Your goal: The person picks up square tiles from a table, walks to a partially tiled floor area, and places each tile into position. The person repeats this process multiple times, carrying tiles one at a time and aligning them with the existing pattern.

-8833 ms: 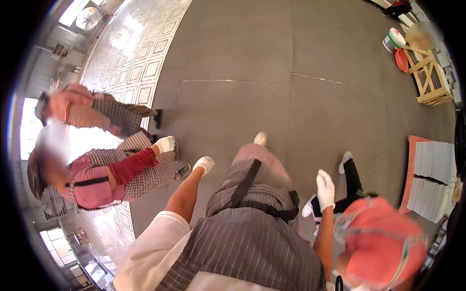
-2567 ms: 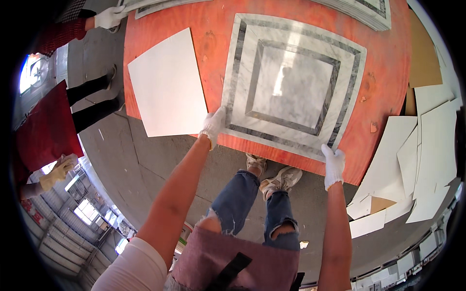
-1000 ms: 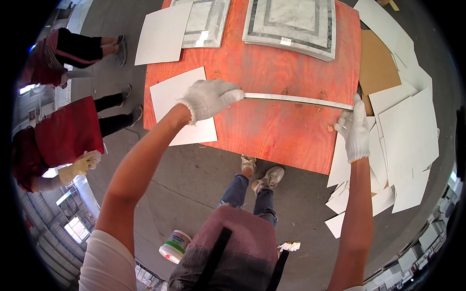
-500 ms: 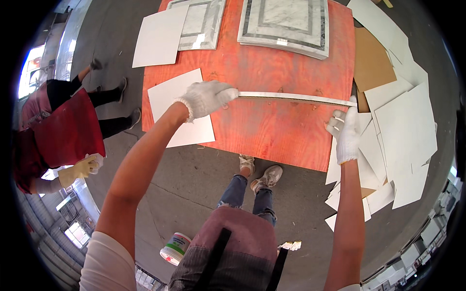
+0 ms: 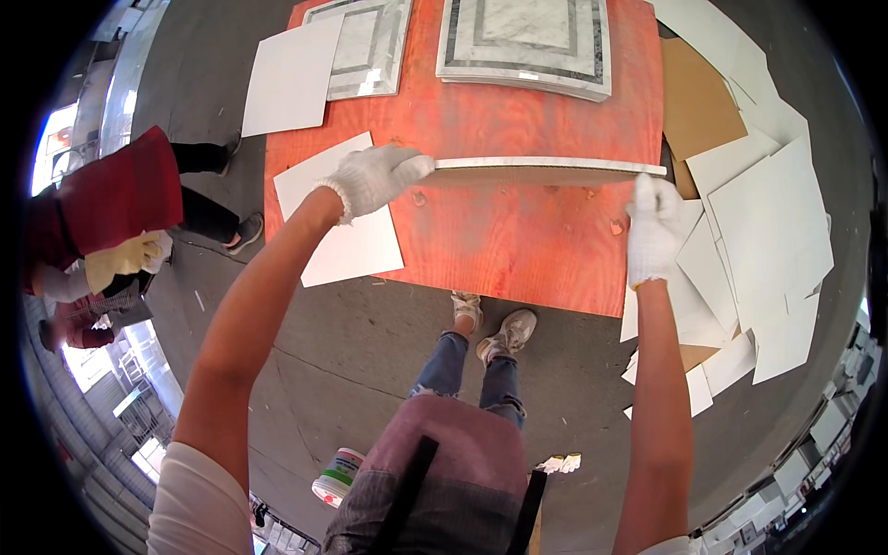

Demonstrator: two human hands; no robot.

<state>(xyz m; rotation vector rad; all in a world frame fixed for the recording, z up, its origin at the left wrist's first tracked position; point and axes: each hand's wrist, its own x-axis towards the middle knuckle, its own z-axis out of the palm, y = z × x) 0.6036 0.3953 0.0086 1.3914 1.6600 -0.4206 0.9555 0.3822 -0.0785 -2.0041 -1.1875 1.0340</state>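
Note:
A long thin slab (image 5: 546,166), probably a tile, is seen edge-on, stretching between my two white-gloved hands above the red wooden table (image 5: 527,250). Its top edge is pale and a narrow brownish face shows below. My left hand (image 5: 375,178) grips the left end, fingers together, over a white sheet (image 5: 356,248). At the other end, the fingers of my right hand (image 5: 653,227) are curled up against the corner. Beyond the slab lies a stack of grey-and-white marble-patterned tiles (image 5: 523,46); a similar tile (image 5: 365,55) is to its left, partly under another white sheet (image 5: 291,79).
White sheets (image 5: 772,240) and a brown sheet (image 5: 708,102) lie in a loose heap along the table's right side. A white bucket (image 5: 339,476) and a pair of gloves (image 5: 560,463) are on the floor near me. A person in red (image 5: 120,199) stands at left.
The slab and both hands have shifted slightly left and away from me in the picture. My right hand's fingers, spread before, have curled in. The person at left has changed posture.

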